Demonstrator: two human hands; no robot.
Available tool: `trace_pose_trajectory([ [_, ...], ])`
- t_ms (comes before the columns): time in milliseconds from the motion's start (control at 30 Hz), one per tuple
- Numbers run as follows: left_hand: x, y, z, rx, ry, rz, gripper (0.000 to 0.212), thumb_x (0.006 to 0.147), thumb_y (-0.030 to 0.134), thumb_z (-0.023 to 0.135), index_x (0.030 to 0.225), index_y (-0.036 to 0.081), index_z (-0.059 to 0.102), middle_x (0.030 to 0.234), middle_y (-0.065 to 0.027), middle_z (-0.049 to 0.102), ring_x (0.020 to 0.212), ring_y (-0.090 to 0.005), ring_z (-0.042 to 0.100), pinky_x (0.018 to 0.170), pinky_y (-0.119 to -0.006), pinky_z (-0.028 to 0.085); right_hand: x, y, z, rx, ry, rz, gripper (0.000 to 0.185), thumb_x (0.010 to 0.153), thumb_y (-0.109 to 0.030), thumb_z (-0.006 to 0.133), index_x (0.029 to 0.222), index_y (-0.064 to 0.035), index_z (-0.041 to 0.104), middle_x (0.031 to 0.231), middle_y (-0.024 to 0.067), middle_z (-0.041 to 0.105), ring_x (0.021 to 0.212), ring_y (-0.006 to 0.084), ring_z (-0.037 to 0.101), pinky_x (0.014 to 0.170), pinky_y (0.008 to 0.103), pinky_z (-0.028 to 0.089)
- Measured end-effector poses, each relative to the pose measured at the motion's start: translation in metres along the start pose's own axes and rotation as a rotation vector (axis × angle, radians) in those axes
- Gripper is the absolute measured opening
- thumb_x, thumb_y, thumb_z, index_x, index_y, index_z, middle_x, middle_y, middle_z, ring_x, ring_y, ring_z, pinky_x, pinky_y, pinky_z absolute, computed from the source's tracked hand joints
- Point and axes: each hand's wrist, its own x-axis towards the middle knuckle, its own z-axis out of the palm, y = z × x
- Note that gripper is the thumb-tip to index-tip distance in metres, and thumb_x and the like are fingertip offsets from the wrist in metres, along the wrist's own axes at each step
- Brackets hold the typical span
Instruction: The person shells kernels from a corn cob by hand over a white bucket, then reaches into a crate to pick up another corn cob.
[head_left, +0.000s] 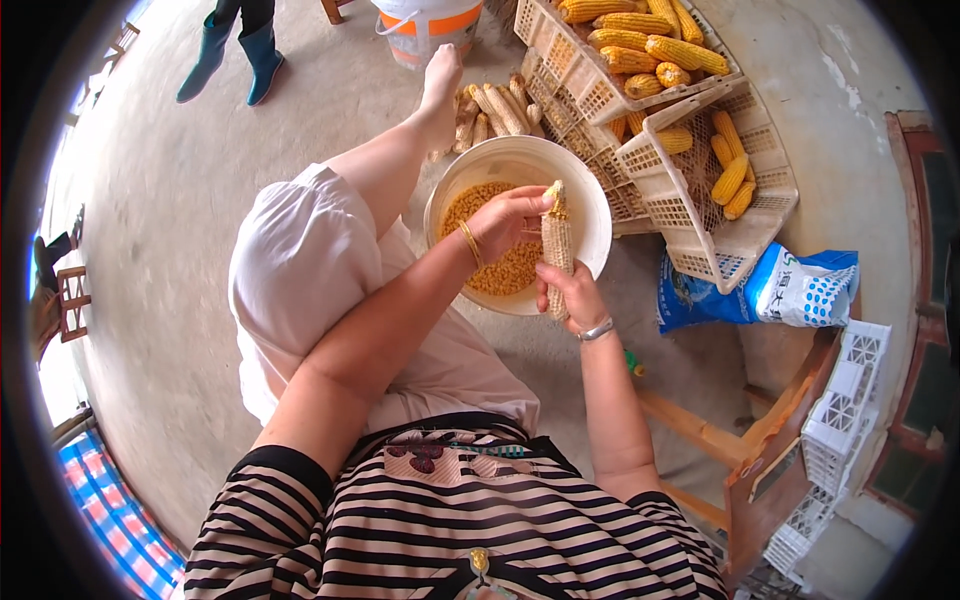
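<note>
Over a white bucket (596, 210) I hold a corn cob (556, 240), mostly stripped, with some yellow kernels near its upper end. My left hand (506, 221), wearing a gold bangle, has its thumb and fingers on that upper end. The lower part of the cob is gripped by my right hand (574, 292), which has a silver bangle at the wrist. Loose yellow corn kernels (506, 274) lie in the bucket below, partly hidden by my left hand and forearm.
Bare cobs (499, 109) are heaped beyond the bucket. Stacked plastic crates (675, 195) at the right hold yellow ears of corn (637, 41). Nearby are a blue and white sack (772, 289), a wooden frame (697, 427) and another bucket (427, 37). A person in rubber boots (262, 64) stands far left.
</note>
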Motion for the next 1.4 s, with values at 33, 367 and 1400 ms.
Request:
trace_pose_trajectory([
  [33, -0.001, 0.0, 0.006, -0.033, -0.055, -0.005, 0.043, 0.081, 0.025, 0.059, 0.116, 0.004, 0.046, 0.108, -0.0122, 0.057, 0.098, -0.0224, 0.055, 0.089, -0.039, 0.041, -0.001, -0.001, 0.002, 0.1, -0.103, 0.031, 0.015, 0.08, -0.017, 0.059, 0.081, -0.0044, 0.052, 0.06, 0.0031, 0.052, 0.046, 0.0119, 0.051, 0.041, 0.0244, 0.042],
  [367, -0.006, 0.0, 0.025, -0.146, -0.199, -0.087, 0.016, 0.077, 0.013, 0.064, 0.07, 0.002, 0.054, 0.066, -0.0074, 0.055, 0.077, -0.0237, 0.06, 0.073, -0.037, 0.047, 0.003, 0.019, 0.008, 0.784, -0.764, 0.188, 0.02, 0.083, -0.023, 0.053, 0.084, -0.0051, 0.044, 0.058, 0.0007, 0.044, 0.043, 0.0106, 0.043, 0.039, 0.023, 0.037],
  [1400, -0.016, -0.017, -0.019, 0.145, 0.245, -0.015, 0.032, 0.082, 0.03, 0.06, 0.104, 0.009, 0.051, 0.094, -0.007, 0.06, 0.087, -0.0188, 0.057, 0.078, -0.035, 0.045, 0.005, 0.032, 0.024, -1.281, 0.452, -0.385, 0.037, 0.072, -0.025, 0.065, 0.095, -0.0035, 0.047, 0.079, 0.0222, 0.06, 0.068, 0.0381, 0.059, 0.06, 0.0426, 0.048],
])
